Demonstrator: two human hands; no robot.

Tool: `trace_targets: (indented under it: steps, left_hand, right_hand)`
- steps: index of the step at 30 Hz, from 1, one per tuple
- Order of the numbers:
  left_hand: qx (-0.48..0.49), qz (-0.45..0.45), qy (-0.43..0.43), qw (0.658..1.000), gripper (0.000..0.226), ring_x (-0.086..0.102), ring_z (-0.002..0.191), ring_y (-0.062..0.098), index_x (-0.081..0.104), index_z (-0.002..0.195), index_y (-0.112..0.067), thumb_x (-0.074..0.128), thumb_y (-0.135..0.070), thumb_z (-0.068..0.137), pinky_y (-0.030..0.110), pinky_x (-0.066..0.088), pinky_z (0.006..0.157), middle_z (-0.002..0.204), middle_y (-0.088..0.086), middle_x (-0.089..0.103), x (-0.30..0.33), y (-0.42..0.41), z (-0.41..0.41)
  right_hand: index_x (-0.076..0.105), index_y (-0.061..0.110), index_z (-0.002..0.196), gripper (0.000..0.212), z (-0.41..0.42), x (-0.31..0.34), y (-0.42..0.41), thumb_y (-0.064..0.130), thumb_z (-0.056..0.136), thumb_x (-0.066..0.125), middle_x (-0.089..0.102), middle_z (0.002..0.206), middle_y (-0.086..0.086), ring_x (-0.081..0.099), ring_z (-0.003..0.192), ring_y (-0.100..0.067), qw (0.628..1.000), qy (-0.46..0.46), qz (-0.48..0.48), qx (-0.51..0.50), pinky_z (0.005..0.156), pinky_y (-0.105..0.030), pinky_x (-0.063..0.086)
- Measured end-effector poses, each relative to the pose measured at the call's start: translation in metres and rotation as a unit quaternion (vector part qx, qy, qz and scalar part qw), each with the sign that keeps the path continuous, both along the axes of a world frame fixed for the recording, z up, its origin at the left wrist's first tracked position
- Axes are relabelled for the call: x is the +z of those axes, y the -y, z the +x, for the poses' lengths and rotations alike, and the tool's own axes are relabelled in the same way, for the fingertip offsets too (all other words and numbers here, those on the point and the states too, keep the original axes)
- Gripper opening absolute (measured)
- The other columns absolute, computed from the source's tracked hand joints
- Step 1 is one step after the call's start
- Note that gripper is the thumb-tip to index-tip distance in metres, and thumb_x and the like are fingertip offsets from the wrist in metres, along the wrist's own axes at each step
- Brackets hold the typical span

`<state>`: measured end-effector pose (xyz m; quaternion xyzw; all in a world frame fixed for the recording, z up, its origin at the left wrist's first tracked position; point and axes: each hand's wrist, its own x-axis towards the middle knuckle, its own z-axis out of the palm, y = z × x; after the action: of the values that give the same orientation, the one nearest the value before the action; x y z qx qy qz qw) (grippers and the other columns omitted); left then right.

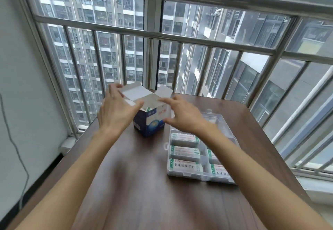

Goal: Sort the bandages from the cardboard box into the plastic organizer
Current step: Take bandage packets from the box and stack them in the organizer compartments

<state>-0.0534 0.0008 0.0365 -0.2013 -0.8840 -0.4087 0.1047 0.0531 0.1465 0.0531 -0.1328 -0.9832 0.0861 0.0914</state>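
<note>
- Here, two bare forearms reach forward over a dark brown wooden table [144, 184] set against a window.
- Nearer on the right, a clear plastic compartment organizer [187, 175] lies flat on the table, with its transparent lid open behind it; white bandage packets with green edging and red print [184, 165] already fill several of its compartments.
- The right hand [187, 116] hovers above the organizer's far end, fingers spread and loosely curled, clasping nothing, its fingertips beside the box's right flap.
- Further back, left of the organizer, a small blue-and-white cardboard box [150, 121] stands upright with its white top flaps open; green-edged packets show inside.
- The left hand [117, 110] is splayed wide against the box's left flap, gripping nothing.
- Beyond, steel window bars [155, 35] frame grey high-rise apartment blocks [100, 49].
</note>
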Motion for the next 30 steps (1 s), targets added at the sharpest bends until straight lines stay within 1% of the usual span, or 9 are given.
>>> trace_targets:
  steps: [3, 5, 8, 10, 11, 14, 22, 26, 30]
  left_hand:
    - [-0.056, 0.104, 0.187, 0.975, 0.101, 0.040, 0.129, 0.024, 0.022, 0.146, -0.019, 0.072, -0.044, 0.062, 0.042, 0.036, 0.105, 0.144, 0.002, 0.035, -0.017, 0.010, -0.005]
    - [-0.123, 0.170, 0.235, 0.949, 0.078, 0.047, 0.121, 0.018, 0.037, 0.141, -0.020, 0.068, -0.034, 0.070, 0.026, 0.041, 0.097, 0.136, -0.002, 0.047, -0.019, 0.011, 0.002]
    - [-0.157, 0.244, 0.175, 0.941, 0.011, 0.059, 0.079, 0.009, 0.068, 0.096, -0.027, 0.065, -0.020, 0.088, 0.016, 0.042, 0.065, 0.085, -0.006, 0.069, -0.024, 0.010, 0.014]
    - [-0.122, 0.248, 0.123, 0.953, 0.008, 0.042, 0.053, 0.002, 0.068, 0.081, -0.035, 0.064, -0.036, 0.088, 0.023, 0.036, 0.057, 0.061, -0.019, 0.037, -0.030, 0.012, 0.021]
    - [-0.108, 0.252, 0.119, 0.954, 0.011, 0.039, 0.051, 0.002, 0.069, 0.081, -0.038, 0.063, -0.047, 0.084, 0.026, 0.038, 0.059, 0.086, -0.015, 0.030, -0.033, 0.012, 0.022]
    - [-0.095, 0.253, 0.102, 0.957, 0.025, 0.057, 0.069, 0.014, 0.068, 0.076, -0.048, 0.056, -0.068, 0.069, 0.042, 0.050, 0.080, 0.072, -0.005, 0.061, -0.040, 0.017, 0.026]
    - [-0.101, 0.200, 0.064, 0.972, 0.018, 0.067, 0.083, 0.024, 0.071, 0.083, -0.045, 0.060, -0.058, 0.077, 0.045, 0.052, 0.079, 0.083, 0.004, 0.074, -0.032, 0.024, 0.038]
    - [-0.108, 0.202, 0.061, 0.972, 0.019, 0.068, 0.083, 0.020, 0.073, 0.088, -0.039, 0.063, -0.053, 0.080, 0.043, 0.052, 0.081, 0.086, 0.003, 0.074, -0.032, 0.026, 0.035]
    - [-0.107, 0.182, 0.043, 0.977, 0.025, 0.034, 0.043, 0.012, 0.076, 0.092, -0.034, 0.064, -0.053, 0.083, 0.031, 0.031, 0.050, 0.052, 0.009, 0.049, -0.034, 0.030, 0.030]
  right_hand:
    - [0.055, 0.027, 0.117, 0.031, 0.002, -0.021, 0.009, 0.027, 0.087, 0.062, 0.055, 0.104, 0.001, 0.058, 0.094, -0.022, 0.996, -0.090, -0.015, -0.001, 0.072, -0.034, 0.049]
    - [0.062, 0.024, 0.100, 0.014, 0.009, -0.029, 0.013, 0.025, 0.087, 0.063, 0.057, 0.088, 0.005, 0.059, 0.080, -0.020, 0.986, -0.168, -0.006, 0.018, 0.063, -0.031, 0.047]
    - [0.069, 0.023, 0.084, 0.001, 0.023, -0.038, 0.017, 0.022, 0.083, 0.069, 0.057, 0.073, 0.010, 0.058, 0.064, -0.014, 0.971, -0.232, 0.015, 0.048, 0.054, -0.025, 0.041]
    - [0.071, 0.024, 0.080, 0.003, 0.032, -0.041, 0.020, 0.024, 0.082, 0.069, 0.056, 0.068, 0.013, 0.055, 0.058, -0.008, 0.968, -0.242, 0.027, 0.060, 0.052, -0.018, 0.033]
    - [0.072, 0.025, 0.079, 0.008, 0.037, -0.040, 0.022, 0.028, 0.083, 0.067, 0.055, 0.066, 0.014, 0.052, 0.056, -0.004, 0.967, -0.245, 0.027, 0.063, 0.051, -0.015, 0.030]
    - [0.074, 0.025, 0.082, 0.018, 0.043, -0.030, 0.029, 0.032, 0.088, 0.059, 0.057, 0.068, 0.014, 0.052, 0.058, -0.004, 0.966, -0.249, -0.002, 0.072, 0.051, -0.020, 0.040]
    - [0.064, 0.032, 0.113, 0.043, -0.003, -0.023, 0.033, 0.006, 0.081, 0.051, 0.069, 0.101, -0.002, 0.064, 0.088, -0.029, 0.989, -0.026, 0.115, 0.089, 0.062, -0.034, 0.050]
    - [0.066, 0.027, 0.101, 0.021, -0.009, -0.013, 0.042, 0.019, 0.085, 0.055, 0.068, 0.102, -0.004, 0.061, 0.092, -0.032, 0.988, 0.050, 0.088, 0.118, 0.061, -0.031, 0.039]
    - [0.072, 0.025, 0.093, 0.018, -0.006, -0.010, 0.046, 0.019, 0.083, 0.058, 0.070, 0.094, -0.005, 0.062, 0.089, -0.030, 0.985, 0.024, 0.114, 0.125, 0.061, -0.030, 0.037]
